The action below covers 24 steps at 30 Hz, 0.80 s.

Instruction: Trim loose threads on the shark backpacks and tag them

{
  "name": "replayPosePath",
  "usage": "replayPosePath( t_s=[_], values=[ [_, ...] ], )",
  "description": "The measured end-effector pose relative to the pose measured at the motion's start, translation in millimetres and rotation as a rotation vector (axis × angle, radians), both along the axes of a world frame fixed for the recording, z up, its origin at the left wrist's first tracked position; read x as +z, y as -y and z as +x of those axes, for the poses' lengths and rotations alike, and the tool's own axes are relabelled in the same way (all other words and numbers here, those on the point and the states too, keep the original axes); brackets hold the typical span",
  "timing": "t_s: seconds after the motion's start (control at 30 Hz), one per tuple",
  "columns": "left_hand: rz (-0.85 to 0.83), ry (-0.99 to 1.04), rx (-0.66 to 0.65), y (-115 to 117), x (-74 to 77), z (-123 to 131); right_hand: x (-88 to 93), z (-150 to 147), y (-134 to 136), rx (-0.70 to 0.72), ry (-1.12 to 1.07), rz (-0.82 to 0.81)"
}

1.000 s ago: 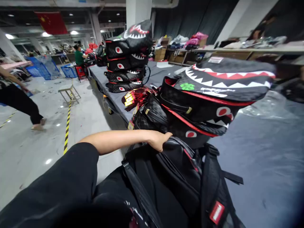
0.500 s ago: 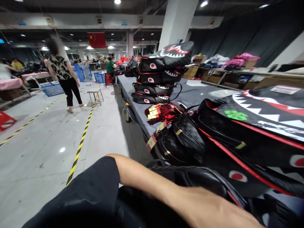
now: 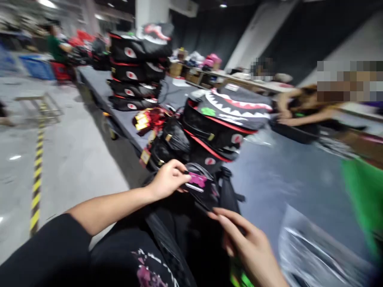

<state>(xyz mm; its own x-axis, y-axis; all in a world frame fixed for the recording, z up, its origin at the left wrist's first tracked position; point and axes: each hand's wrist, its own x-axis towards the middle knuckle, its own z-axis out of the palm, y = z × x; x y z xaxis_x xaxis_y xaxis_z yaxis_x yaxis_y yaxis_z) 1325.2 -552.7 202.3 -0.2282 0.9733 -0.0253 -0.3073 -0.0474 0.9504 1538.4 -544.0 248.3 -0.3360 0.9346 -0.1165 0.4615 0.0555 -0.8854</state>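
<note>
My left hand pinches the corner of a black tag with pink print. The tag lies over an open black bag close to my body. At the bag's right rim is my right hand, thumb and fingertips brought together near the edge; whether they grip the rim is too blurred to tell. Beyond the bag, black bags with shark teeth and red piping lie on the grey table. Red tags with yellow labels sit beside them.
Several shark-face bags form a stack farther along the table. Clear plastic and green material are at the right. Across the table, a person's hands touch a black item. A stool stands on the left floor.
The view has swung right. My left hand has come back from the lower right and now holds the black and pink tag. My right hand has come into view.
</note>
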Motion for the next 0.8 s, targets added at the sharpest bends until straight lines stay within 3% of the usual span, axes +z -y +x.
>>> replayPosePath(
  t_s=[0.1, 0.2, 0.3, 0.53, 0.6, 0.7, 0.77, 0.8],
  values=[
    [0.027, 0.080, -0.030, -4, -7.7, 4, -17.8, -7, -3, -0.059, -0.158, -0.195],
    [0.039, 0.125, -0.064, 1, -12.7, 14, -27.5, -20, -11, -0.092, -0.333, -0.177],
    [0.042, 0.117, -0.086, 10, -16.3, 21, -23.8, -27, -14, -0.112, -0.375, -0.159],
    [0.005, 0.219, 0.004, 28, -33.3, 33, -22.5, -42, -11, -0.031, -0.461, -0.388],
    [0.057, 0.175, 0.006, 32, -41.4, 31, -22.3, -42, -15, -0.032, -0.369, -0.285],
    [0.237, -0.080, 0.166, 33, -58.0, 12, -13.6, -37, -33, -0.139, -0.130, 0.231],
    [0.229, -0.365, 0.359, 26, -71.0, -7, -6.5, -36, -48, -0.150, 0.027, 0.570],
    [0.168, -0.495, 0.392, 21, -77.4, -17, -3.8, -37, -55, -0.103, 0.102, 0.661]
  ],
)
